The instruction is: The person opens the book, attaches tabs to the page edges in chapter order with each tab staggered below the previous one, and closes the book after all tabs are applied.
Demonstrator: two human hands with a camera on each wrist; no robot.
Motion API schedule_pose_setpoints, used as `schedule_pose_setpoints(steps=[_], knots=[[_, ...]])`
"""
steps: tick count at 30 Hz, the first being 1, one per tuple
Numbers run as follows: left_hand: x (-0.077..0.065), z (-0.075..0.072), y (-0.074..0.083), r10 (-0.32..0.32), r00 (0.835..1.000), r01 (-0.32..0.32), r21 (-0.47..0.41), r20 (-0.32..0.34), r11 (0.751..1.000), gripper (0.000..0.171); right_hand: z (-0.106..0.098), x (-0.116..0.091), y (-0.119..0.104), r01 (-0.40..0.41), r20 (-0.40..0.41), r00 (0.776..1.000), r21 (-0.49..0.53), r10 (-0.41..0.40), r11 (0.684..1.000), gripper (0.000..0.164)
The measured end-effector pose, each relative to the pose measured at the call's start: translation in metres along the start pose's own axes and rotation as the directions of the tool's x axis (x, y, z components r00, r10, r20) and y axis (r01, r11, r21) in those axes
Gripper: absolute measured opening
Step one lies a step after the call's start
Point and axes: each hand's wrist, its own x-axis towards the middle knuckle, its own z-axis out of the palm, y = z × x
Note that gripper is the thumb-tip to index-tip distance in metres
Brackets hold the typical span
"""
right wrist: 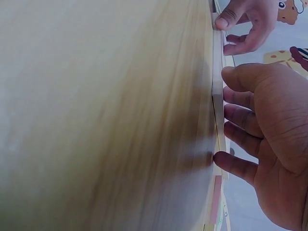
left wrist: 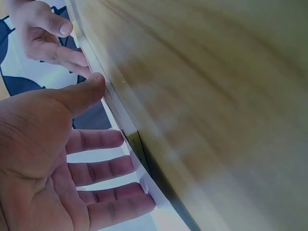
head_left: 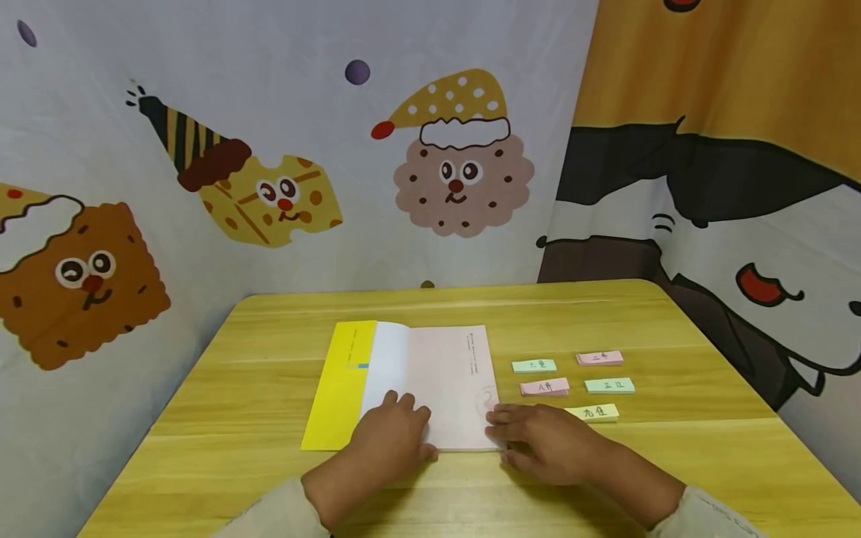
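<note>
You're laying left hand and right hand, fingers extended, slightly apart, on the open book, between the tabletop's side edges; pages likely handling light, floppy, creasable: pinch right edge.

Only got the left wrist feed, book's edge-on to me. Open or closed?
Observer: Open; the head view shows the book with a pink page facing up.
Operator: Anything on the table to its right?
Observer: Five slips: two pink, two green, one yellow.
Operator: Which is nearest the right hand?
Observer: The yellow slip, partly hidden behind the right hand in the head view.
</note>
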Motion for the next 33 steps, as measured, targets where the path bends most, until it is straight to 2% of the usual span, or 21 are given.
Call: schedule_pose_setpoints(steps=[13, 21, 29, 33], knots=[[-0.0028, -0.0032, -0.0024, 0.022, 1.000, -0.022, 0.010, -0.017, 1.000, 0.036, 0.0007, -0.0026, -0.0041, -0.038, 0.006, 0.999, -0.023, 0.038, 0.999, 0.042], [-0.0055, -0.0045, -0.0037, 0.035, 0.998, -0.035, 0.010, -0.055, 0.999, 0.030, -0.0026, -0.0020, -0.0053, -0.087, -0.103, 0.991, -0.039, 0.083, 0.995, 0.045], [-0.0053, -0.0028, -0.0055, 0.033, 0.996, -0.035, -0.014, -0.081, 0.999, 0.025, -0.0055, -0.0011, -0.0054, -0.170, -0.190, 0.970, -0.079, 0.153, 0.982, 0.056], [-0.0048, -0.0013, -0.0060, 0.025, 0.996, -0.028, -0.034, -0.087, 0.999, 0.023, -0.0059, -0.0008, -0.0054, -0.233, -0.206, 0.955, -0.081, 0.213, 0.969, 0.059]])
